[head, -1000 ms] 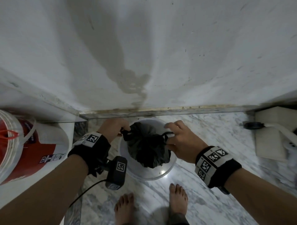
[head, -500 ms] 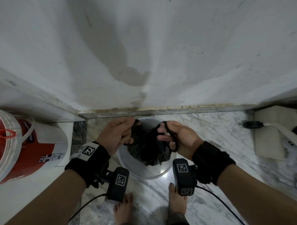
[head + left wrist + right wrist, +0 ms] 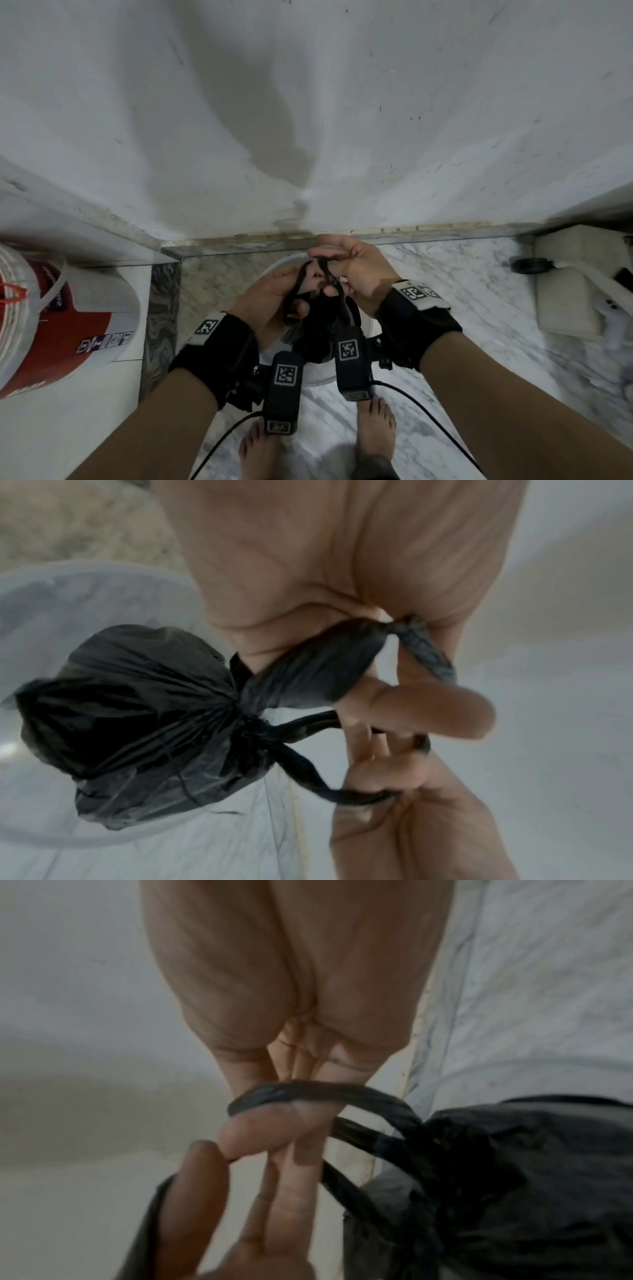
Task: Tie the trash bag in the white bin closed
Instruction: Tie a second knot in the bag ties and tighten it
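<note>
A black trash bag (image 3: 320,334) sits in the round white bin (image 3: 274,272) by the wall, its mouth gathered shut. Two thin black handle strips (image 3: 301,291) rise from the neck. My left hand (image 3: 284,294) and right hand (image 3: 346,274) meet just above the bag, each with fingers curled round a strip. In the left wrist view the bag (image 3: 137,718) hangs below the fingers (image 3: 428,710), one strip (image 3: 308,669) crossing them. In the right wrist view a strip (image 3: 308,1092) loops over my right fingers (image 3: 274,1129); the bag (image 3: 514,1191) lies at lower right.
A red and white bucket (image 3: 41,318) stands on a white ledge at the left. A white object (image 3: 575,287) lies on the marble floor at the right. The wall (image 3: 308,120) is directly behind the bin. My bare feet (image 3: 375,428) stand in front of it.
Both hands came in from the bag's sides and rose together above it, drawing the two strips up and crossing them. The right hand turned palm inward.
</note>
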`<state>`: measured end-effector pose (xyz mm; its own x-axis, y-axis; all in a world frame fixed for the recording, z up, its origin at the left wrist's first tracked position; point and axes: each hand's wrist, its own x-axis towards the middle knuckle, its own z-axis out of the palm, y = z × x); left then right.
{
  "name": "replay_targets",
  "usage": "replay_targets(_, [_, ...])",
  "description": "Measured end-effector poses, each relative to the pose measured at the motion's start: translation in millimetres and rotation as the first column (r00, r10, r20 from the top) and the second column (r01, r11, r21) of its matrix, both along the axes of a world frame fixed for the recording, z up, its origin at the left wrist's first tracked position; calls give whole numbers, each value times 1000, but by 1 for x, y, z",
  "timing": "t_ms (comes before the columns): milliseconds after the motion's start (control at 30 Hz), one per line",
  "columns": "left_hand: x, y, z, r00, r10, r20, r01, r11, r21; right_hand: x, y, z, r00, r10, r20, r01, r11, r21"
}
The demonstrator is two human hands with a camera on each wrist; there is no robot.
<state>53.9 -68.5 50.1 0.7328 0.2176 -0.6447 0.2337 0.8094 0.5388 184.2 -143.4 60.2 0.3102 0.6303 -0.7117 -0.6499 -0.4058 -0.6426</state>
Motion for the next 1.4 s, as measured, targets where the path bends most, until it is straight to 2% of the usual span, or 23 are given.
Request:
replay_targets(67, [2, 0, -2, 1000, -5, -25, 4, 1000, -18, -1, -3, -1, 985, 134, 108, -131, 991, -32])
replay_targets(167, [6, -2, -6, 993, -73, -92, 77, 996, 41, -6, -10, -4, 936, 293, 195, -290, 956, -42])
replay_targets(266, [9, -2, -10, 992, 9, -126, 2, 996, 88, -7, -15, -7, 939, 284, 194, -293, 956, 17])
replay_targets(333, [7, 4, -12, 979, 37, -202, 0, 984, 178, -2, -18, -11, 943, 251, 220, -261, 965, 17])
replay_targets(433, [0, 14, -13, 950, -101, -296, 213, 903, 373, 3, -23, -16, 913, 287, 289, -291, 956, -31])
replay_targets(500, [-2, 15, -10, 927, -225, -299, 341, 838, 427, 3, -24, -20, 892, 345, 293, -345, 937, -51])
replay_targets(566, [-2, 14, -10, 917, -273, -290, 380, 820, 428, -1, -23, -22, 892, 364, 270, -369, 929, -31])
replay_targets(733, [1, 20, -9, 900, -276, -337, 407, 808, 426, -9, -20, -22, 961, 234, 148, -245, 968, 61])
replay_targets(799, [3, 23, -11, 899, -264, -349, 407, 796, 448, -4, -20, -21, 966, 208, 155, -215, 976, 32])
replay_targets(933, [-6, 35, -23, 922, -94, -375, 288, 814, 505, 15, -32, -28, 981, 65, 185, -58, 997, -43])
replay_targets(999, [-18, 42, -30, 921, -56, -386, 282, 778, 562, 24, -39, -28, 970, 71, 231, -46, 993, -112])
replay_targets(1033, [-23, 45, -33, 911, -48, -409, 309, 735, 604, 28, -42, -29, 943, 163, 289, -115, 978, -175])
replay_targets(1066, [-27, 46, -36, 895, -55, -443, 362, 672, 646, 31, -44, -29, 874, 322, 364, -236, 936, -261])
replay_targets(1133, [-30, 46, -39, 855, -117, -505, 485, 525, 700, 33, -46, -30, 599, 651, 467, -476, 758, -446])
replay_targets(1166, [-29, 44, -38, 838, -143, -527, 528, 459, 715, 32, -45, -30, 490, 729, 478, -531, 685, -499])
replay_targets(1199, [-28, 43, -38, 831, -149, -536, 545, 409, 732, 33, -44, -29, 470, 743, 477, -545, 669, -505])
replay_targets(1233, [-26, 43, -37, 830, -133, -541, 548, 371, 750, 34, -42, -28, 534, 707, 464, -529, 707, -469])
replay_targets(1266, [-26, 44, -35, 834, -103, -542, 541, 344, 768, 38, -42, -27, 659, 612, 438, -475, 789, -389])
replay_targets(1299, [-26, 45, -34, 838, -66, -541, 531, 327, 782, 42, -43, -25, 786, 472, 400, -377, 878, -295])
replay_targets(1332, [-27, 48, -33, 841, -36, -540, 524, 309, 794, 47, -44, -25, 870, 326, 369, -260, 941, -218])
replay_targets(1399, [-31, 52, -32, 828, -39, -560, 554, 220, 803, 58, -50, -22, 931, 178, 320, -135, 979, -153])
